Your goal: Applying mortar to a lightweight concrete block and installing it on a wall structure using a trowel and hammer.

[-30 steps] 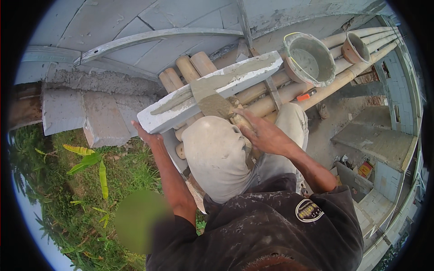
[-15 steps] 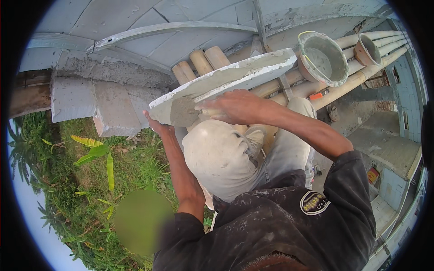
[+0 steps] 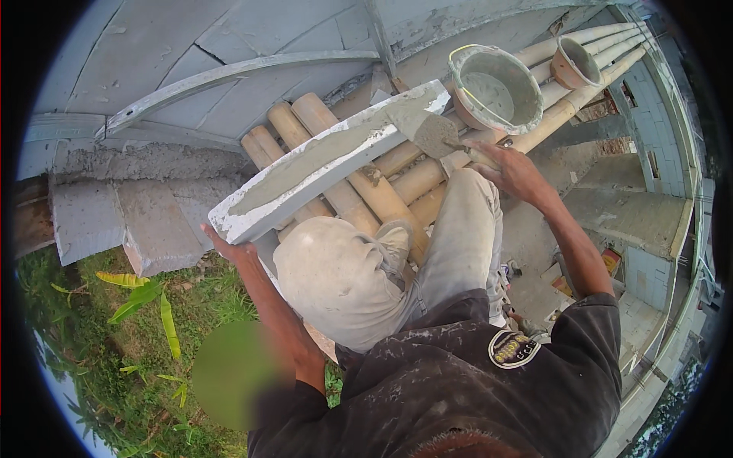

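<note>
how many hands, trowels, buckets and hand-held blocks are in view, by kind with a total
Hands: 2 (left hand, right hand)
Trowels: 1 (trowel in the right hand)
Buckets: 2 (larger bucket, smaller bucket)
Hand-held blocks: 1 (white block at the left hand)
Total: 6

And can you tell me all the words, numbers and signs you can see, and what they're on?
Oval badge on the dark shirt: light lettering, too small and blurred to read out.
Red and yellow package at the right: too small and blurred to tell any print.
White block, trowel and big bucket: no writing that I can see.
So, no text I can quote.
</note>
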Demonstrator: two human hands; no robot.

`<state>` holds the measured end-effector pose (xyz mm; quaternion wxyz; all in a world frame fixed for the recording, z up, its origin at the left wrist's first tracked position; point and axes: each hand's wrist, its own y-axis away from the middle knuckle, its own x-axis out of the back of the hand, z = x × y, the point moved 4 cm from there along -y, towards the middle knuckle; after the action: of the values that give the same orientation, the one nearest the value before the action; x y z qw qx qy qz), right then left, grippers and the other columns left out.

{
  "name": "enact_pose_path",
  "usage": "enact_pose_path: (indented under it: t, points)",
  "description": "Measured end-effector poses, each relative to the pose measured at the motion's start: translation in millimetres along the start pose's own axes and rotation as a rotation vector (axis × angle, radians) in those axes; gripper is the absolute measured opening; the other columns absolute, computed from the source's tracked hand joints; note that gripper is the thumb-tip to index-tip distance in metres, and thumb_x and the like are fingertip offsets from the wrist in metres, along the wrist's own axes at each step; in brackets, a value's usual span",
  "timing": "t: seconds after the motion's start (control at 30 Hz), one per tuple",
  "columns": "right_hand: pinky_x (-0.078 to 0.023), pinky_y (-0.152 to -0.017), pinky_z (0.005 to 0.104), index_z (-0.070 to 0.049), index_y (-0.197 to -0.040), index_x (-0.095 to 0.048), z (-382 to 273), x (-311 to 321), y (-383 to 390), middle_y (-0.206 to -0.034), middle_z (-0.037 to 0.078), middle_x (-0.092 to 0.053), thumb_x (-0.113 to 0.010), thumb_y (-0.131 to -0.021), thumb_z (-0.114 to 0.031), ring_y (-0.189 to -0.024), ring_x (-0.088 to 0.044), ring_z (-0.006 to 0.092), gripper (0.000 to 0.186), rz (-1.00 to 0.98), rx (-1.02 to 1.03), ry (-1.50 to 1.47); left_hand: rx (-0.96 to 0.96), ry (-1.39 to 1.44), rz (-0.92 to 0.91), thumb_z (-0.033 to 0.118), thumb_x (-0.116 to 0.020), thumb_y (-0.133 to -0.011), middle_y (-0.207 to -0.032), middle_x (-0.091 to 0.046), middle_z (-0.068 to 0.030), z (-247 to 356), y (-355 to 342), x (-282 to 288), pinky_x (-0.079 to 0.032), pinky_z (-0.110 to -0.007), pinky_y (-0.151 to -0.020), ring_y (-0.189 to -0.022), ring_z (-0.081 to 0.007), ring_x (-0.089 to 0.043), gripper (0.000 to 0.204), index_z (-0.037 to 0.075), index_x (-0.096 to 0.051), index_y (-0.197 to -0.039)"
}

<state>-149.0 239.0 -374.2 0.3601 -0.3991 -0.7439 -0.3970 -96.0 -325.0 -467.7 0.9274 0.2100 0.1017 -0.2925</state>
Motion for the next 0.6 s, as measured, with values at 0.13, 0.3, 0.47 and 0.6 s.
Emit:
enact_pose_path:
  t: [0.13, 0.3, 0.47, 0.6]
  points:
    - [-0.048, -0.085, 0.0458, -0.02, -0.137, -0.044, 39, -6, -3, -0.114, 0.022, -0.061, -0.057, -0.091, -0.028, -0.097, -0.061, 0.0385, 0.049, 0.037, -0.118, -0.125, 0.022, -0.008, -0.051, 0.054, -0.042, -0.095, -0.141, -0.043, -0.0155, 1, 2, -1, -0.035, -0.045, -0.108, -0.128, -0.0325, -0.043, 0.07, 0.0, -0.037, -0.139]
    - [-0.051, -0.064, 0.0349, -0.016, -0.137, -0.044, 40, 6, 18, -0.095, 0.013, -0.064, -0.056, -0.093, -0.029, -0.062, -0.06, 0.0204, 0.048, -0.005, -0.405, -0.502, 0.038, 0.011, -0.052, 0.055, -0.041, -0.095, -0.142, -0.041, -0.0173, 2, 3, -4, -0.034, -0.046, -0.108, -0.128, -0.0346, -0.042, 0.071, -0.001, -0.036, -0.139]
    - [-0.05, -0.062, 0.0343, -0.014, -0.131, -0.052, 67, 60, 51, -0.083, 0.008, -0.06, -0.057, -0.092, -0.031, -0.072, -0.062, 0.0201, 0.043, 0.138, -0.353, -0.529, 0.012, 0.002, -0.046, 0.053, -0.043, -0.095, -0.141, -0.042, -0.0169, 0, 0, -1, -0.036, -0.046, -0.106, -0.126, -0.0339, -0.044, 0.07, -0.001, -0.037, -0.138]
    - [-0.053, -0.063, 0.0403, -0.013, -0.123, -0.056, 125, 83, 11, -0.088, 0.015, -0.066, -0.055, -0.089, -0.021, -0.079, -0.067, 0.0286, 0.035, 0.296, -0.404, 0.422, 0.001, -0.003, -0.006, 0.051, -0.047, -0.095, -0.14, -0.044, -0.0164, 1, 0, -1, -0.038, -0.046, -0.105, -0.124, -0.033, -0.046, 0.069, -0.002, -0.039, -0.137]
